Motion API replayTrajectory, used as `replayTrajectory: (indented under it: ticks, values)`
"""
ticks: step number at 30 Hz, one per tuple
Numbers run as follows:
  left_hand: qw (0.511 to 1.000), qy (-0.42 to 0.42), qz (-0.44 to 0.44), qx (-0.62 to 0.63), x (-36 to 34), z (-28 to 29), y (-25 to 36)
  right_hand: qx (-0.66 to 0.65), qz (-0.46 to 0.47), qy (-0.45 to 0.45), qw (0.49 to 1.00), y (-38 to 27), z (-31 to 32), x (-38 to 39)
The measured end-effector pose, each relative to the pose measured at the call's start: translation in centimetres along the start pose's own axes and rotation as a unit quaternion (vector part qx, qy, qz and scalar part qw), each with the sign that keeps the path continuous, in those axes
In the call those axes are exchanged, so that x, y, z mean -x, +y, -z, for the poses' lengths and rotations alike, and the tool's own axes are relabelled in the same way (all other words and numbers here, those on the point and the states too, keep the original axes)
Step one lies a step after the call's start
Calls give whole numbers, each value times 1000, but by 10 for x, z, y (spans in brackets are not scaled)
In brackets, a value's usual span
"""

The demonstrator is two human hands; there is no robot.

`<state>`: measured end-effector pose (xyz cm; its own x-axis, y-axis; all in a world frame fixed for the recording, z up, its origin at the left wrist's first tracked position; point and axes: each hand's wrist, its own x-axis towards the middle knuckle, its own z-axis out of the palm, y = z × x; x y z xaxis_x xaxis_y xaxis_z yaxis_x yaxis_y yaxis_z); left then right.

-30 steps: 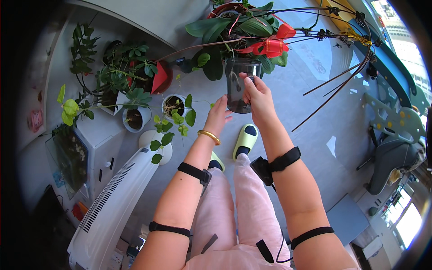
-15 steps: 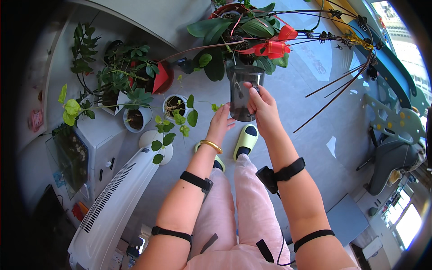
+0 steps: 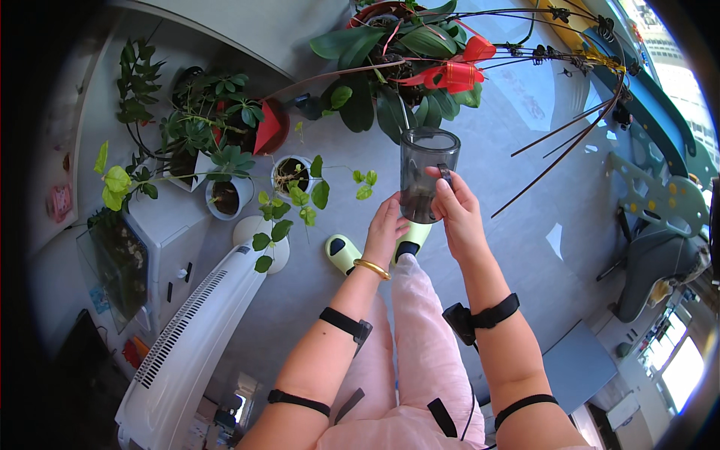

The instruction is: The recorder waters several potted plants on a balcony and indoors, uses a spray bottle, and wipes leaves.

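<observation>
A dark see-through jug [image 3: 417,180] with a side handle is held up in front of me, in the middle of the view. My right hand [image 3: 459,214] is closed around its handle. By the lower left side of the jug is my left hand [image 3: 384,229], its fingers stretched out; the fingertips are at the jug's base, and I cannot tell how firmly they touch. A thin pale stem or spout rises from the jug's far rim. Just beyond stands an orchid [image 3: 427,45] with broad green leaves and a red ribbon bow [image 3: 454,76].
Several potted plants stand at the left, among them a white pot [image 3: 292,177] with trailing leaves and a red pot [image 3: 274,127]. A white tower-shaped appliance [image 3: 187,322] is at lower left. Long bare orchid stems [image 3: 559,142] reach right. A blue slide [image 3: 652,105] lies far right.
The jug has come nearer to me and slightly right, away from the orchid, its open rim showing more. Both hands have moved back with it; the left one is closer to its base.
</observation>
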<state>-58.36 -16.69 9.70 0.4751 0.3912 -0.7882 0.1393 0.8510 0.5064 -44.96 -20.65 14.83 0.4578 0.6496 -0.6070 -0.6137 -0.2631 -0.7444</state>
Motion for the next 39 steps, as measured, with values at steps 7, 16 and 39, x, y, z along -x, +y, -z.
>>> replayTrajectory:
  ticks: [7, 16, 39]
  values:
    - [1000, -3, -6, 2, -9, -10, 0, 22, 1, -2, 1000, -7, 7, -11]
    - [999, -3, 12, 32, -29, -24, 4, 39, -10, -9, 999, -15, 19, -38]
    - [999, -35, 33, -15, -36, -49, -10, 274, -70, -106, 953, -107, 98, -124]
